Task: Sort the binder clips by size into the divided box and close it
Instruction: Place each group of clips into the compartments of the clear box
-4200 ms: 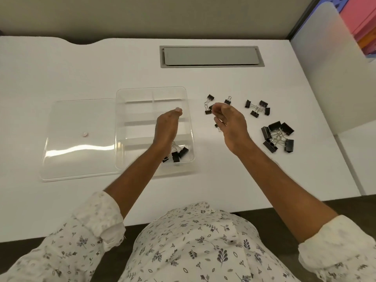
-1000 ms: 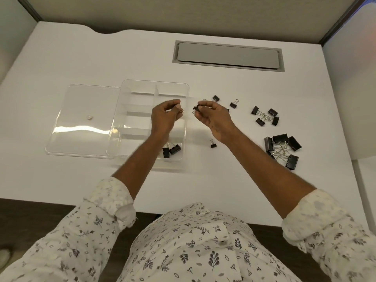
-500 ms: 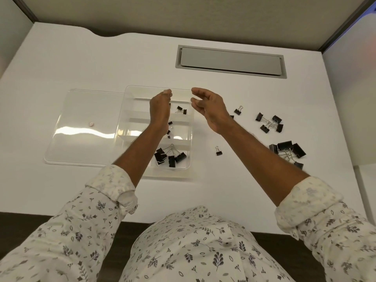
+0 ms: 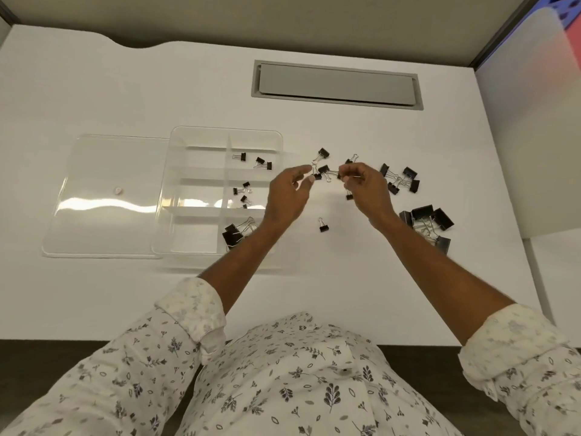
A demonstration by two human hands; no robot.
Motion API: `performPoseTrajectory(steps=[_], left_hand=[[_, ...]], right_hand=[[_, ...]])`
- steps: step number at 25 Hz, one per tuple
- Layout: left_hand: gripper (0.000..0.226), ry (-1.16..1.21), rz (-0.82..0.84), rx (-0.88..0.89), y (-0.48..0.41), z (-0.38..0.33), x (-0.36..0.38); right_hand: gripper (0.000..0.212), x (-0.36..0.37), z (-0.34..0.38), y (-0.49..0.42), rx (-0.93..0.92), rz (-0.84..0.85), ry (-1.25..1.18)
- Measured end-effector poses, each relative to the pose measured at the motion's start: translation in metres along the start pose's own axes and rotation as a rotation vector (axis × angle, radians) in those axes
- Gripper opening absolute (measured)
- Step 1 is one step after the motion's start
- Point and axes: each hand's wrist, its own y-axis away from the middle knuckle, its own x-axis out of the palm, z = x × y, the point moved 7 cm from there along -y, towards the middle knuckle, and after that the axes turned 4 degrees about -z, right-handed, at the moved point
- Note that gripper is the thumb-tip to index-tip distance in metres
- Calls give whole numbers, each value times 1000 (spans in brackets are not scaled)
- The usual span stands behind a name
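The clear divided box point(image 4: 176, 171) stands open on the white desk, its lid point(image 4: 103, 196) flat beside it on the left. Its right column holds binder clips: a few in an upper cell point(image 4: 262, 163), tiny ones in the middle cell point(image 4: 243, 191), bigger ones in the near cell point(image 4: 234, 234). To the right of the box, my left hand point(image 4: 289, 196) pinches a small clip point(image 4: 317, 176) with thumb and forefinger. My right hand point(image 4: 367, 190) is closed on another small clip point(image 4: 349, 196). Between the hands lies a small clip point(image 4: 323, 169).
Loose small clips point(image 4: 323, 152) lie beyond my hands, and one point(image 4: 323, 227) lies nearer me. A medium-clip group point(image 4: 402, 179) and a large-clip pile point(image 4: 430, 218) sit to the right. A grey cable hatch point(image 4: 336, 84) is set in the desk at the back. A partition point(image 4: 534, 121) bounds the right.
Both hands were open over the box half a second ago. They have moved right to the small loose clips and closed on them. The camera view shifted slightly.
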Motion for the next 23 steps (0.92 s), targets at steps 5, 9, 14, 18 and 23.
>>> performPoseTrajectory(steps=[5,9,14,18,23], left_hand=[[29,-229,169,139,33,17,41],[27,-523,336,176,55,37,68],[20,-716,361,266,62,39,74],[26,-743,312,310,63,40,74],[23,-422,102,261,63,29,56]], right_hand=[[40,-6,-39,19,-282,120,568],[39,-3,-58,39,-356,204,724],[9,-10,-60,53,-399,117,737],[9,-8,-59,59,-410,100,675],[12,-6,-46,59,-191,46,286]])
